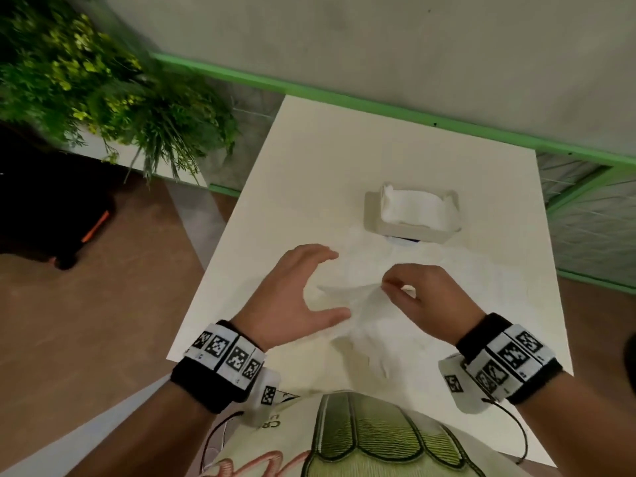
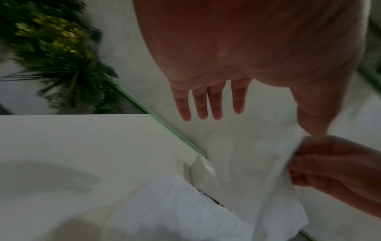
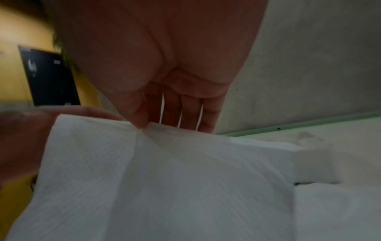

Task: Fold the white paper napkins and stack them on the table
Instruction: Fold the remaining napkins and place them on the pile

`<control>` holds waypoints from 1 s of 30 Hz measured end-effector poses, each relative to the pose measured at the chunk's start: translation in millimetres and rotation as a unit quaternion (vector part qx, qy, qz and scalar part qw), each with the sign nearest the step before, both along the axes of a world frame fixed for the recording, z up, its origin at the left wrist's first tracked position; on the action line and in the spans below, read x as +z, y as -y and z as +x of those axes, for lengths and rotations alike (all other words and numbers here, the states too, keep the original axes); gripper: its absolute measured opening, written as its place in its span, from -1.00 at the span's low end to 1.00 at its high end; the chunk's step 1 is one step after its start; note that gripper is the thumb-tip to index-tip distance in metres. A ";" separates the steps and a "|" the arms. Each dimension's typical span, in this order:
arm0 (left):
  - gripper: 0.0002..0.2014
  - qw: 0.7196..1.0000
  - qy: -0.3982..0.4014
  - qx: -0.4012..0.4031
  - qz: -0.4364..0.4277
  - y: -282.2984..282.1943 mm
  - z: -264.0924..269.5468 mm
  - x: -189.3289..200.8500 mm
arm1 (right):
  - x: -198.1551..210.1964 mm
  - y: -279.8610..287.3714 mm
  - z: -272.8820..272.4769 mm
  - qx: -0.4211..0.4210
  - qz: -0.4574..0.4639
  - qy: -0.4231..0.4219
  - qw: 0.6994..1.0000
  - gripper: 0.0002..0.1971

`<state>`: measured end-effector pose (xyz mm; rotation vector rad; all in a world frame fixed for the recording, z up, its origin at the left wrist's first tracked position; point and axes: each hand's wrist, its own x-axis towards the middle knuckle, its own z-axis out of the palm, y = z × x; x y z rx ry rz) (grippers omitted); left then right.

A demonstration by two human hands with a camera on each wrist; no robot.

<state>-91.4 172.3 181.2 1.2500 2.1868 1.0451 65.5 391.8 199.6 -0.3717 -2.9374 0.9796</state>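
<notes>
- A thin white paper napkin (image 1: 347, 297), faintly ribbed, is showing plain white.
- A rectangular white table (image 1: 344, 166) is lying beneath it.
- Black wristbands (image 1: 206, 380) carrying black-and-white square codes are showing nearer than the napkin.

on the cream garment (image 1: 275, 438) at the lower edge of the head view, a few dark characters are printed, seen upside down and only partly legible, something like "c8". black-and-white square code patterns are carried on the wristbands (image 1: 225, 352), but no words can be read there.
</notes>
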 end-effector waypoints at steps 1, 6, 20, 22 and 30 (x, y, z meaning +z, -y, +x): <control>-0.15 1.000 0.007 -0.016 -0.008 -0.9 1.6 6.5 | 7.3 10.0 -8.2 -0.015 -0.038 0.004 0.999 -0.87; -0.53 0.996 0.073 0.033 0.026 10.5 -7.2 18.5 | 25.7 43.6 -46.1 -0.094 -0.210 0.051 0.972 -0.81; -0.64 0.894 0.354 0.269 0.057 83.7 -48.4 -17.9 | -37.5 51.4 -54.3 -0.160 -0.500 0.150 0.838 -0.75; -0.69 0.887 0.361 0.284 0.050 91.0 -47.2 -30.1 | -50.1 58.3 -57.3 -0.190 -0.520 0.151 0.819 -0.72; -0.50 0.837 0.397 0.371 -0.060 120.3 -40.3 -92.1 | -94.6 89.0 -71.7 -0.239 -0.491 0.201 0.813 -0.78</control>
